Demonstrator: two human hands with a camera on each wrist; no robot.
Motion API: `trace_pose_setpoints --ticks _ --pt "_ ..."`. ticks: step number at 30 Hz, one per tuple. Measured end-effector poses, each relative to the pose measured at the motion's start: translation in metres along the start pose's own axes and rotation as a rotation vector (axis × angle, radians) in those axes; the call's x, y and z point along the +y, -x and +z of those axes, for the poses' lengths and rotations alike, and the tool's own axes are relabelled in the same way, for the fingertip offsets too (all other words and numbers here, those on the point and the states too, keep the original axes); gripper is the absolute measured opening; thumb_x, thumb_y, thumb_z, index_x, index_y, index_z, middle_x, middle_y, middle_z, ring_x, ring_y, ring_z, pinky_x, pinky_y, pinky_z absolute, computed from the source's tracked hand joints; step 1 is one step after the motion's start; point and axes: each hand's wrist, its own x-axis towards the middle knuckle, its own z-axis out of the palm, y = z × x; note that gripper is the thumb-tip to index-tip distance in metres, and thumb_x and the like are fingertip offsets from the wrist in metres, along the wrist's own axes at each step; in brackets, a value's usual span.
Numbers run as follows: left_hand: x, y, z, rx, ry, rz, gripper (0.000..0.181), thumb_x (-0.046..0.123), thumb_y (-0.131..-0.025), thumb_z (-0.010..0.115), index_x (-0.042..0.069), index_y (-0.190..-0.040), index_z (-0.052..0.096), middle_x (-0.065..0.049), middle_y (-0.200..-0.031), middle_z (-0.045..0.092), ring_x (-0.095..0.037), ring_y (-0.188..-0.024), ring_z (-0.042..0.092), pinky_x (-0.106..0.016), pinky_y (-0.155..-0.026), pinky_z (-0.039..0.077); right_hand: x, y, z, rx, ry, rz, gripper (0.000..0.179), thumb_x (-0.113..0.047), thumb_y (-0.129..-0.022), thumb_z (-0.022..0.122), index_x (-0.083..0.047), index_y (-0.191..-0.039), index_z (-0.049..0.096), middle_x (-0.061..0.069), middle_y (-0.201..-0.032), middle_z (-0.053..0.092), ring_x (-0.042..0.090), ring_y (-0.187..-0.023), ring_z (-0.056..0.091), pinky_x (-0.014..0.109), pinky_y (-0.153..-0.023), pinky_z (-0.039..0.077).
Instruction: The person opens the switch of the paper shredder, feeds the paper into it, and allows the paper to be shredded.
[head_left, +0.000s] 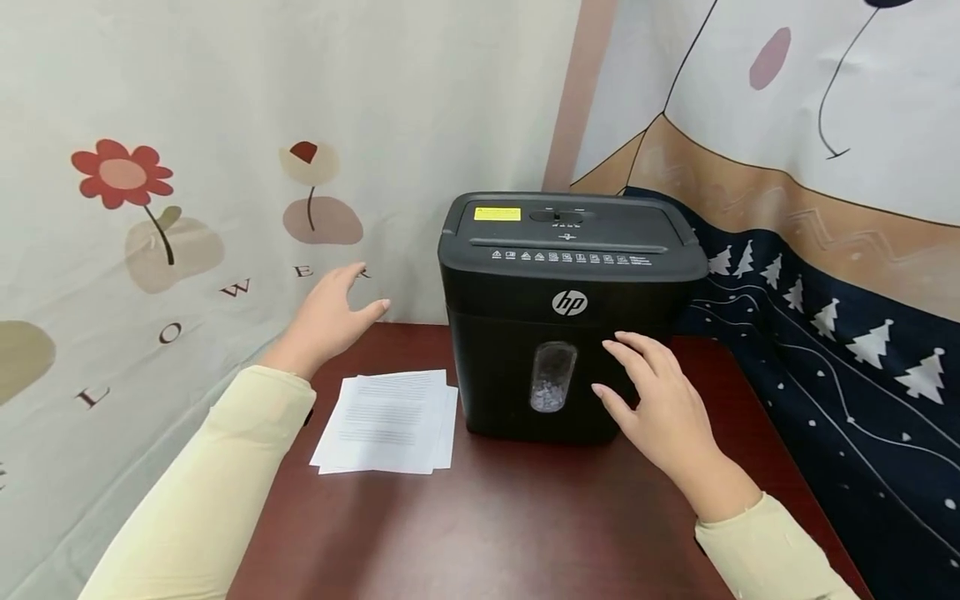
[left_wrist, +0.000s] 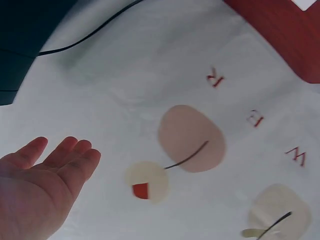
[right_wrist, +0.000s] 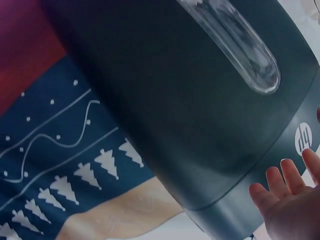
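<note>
Left hand (head_left: 326, 312) and right hand (head_left: 663, 400) are empty, fingers parted; the shredder (head_left: 495, 358), on the surface (head_left: 525, 517) beside papers (head_left: 386, 425), looks hefty and slick, best held at its top's ends, though handholds are unclear.

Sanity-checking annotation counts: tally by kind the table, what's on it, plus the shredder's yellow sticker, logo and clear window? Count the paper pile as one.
Table: 1
Shredder: 1
Paper pile: 1 (exact number of sheets can't be told)
Yellow sticker: 1
hp logo: 1
Clear window: 1
Total: 6
</note>
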Motion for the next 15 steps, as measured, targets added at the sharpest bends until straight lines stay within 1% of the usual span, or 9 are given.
trace_pose_setpoints --ticks 3,6,11,15 --pt "-0.011 0.003 0.003 0.014 0.014 -0.015 0.073 0.037 -0.096 0.054 0.002 -0.151 0.023 -0.023 -0.154 0.025 -0.040 -0.142 0.021 -0.057 -0.111 0.021 -0.002 0.002 0.004 -0.014 -0.012 0.009 0.055 -0.014 -0.077 0.081 -0.004 -0.127 0.060 0.013 -0.133 0.053 0.031 -0.123 0.047 0.048 -0.077 0.054" --pt "-0.022 0.007 0.007 0.017 0.018 -0.044 0.074 0.037 -0.095 0.055 0.002 -0.152 0.021 -0.025 -0.154 0.024 -0.041 -0.142 0.021 -0.057 -0.111 0.021 -0.004 0.005 0.008 -0.020 -0.023 0.014 0.055 -0.013 -0.077 0.081 -0.004 -0.127 0.059 0.014 -0.133 0.053 0.031 -0.122 0.048 0.048 -0.076 0.054" --pt "-0.043 0.014 0.018 0.012 0.018 -0.095 0.076 0.035 -0.095 0.056 -0.001 -0.151 0.021 -0.027 -0.153 0.024 -0.044 -0.140 0.021 -0.059 -0.110 0.022 -0.007 0.011 0.018 -0.021 -0.040 0.020 0.055 -0.013 -0.076 0.081 -0.004 -0.126 0.060 0.013 -0.132 0.053 0.031 -0.121 0.048 0.047 -0.073 0.054" --pt "-0.061 0.021 0.026 0.016 0.038 -0.125 0.076 0.031 -0.095 0.058 -0.004 -0.150 0.020 -0.030 -0.152 0.023 -0.046 -0.140 0.021 -0.060 -0.109 0.023 -0.009 0.015 0.030 -0.023 -0.058 0.027 0.055 -0.015 -0.076 0.082 -0.003 -0.125 0.060 0.013 -0.131 0.054 0.031 -0.121 0.049 0.047 -0.073 0.054"
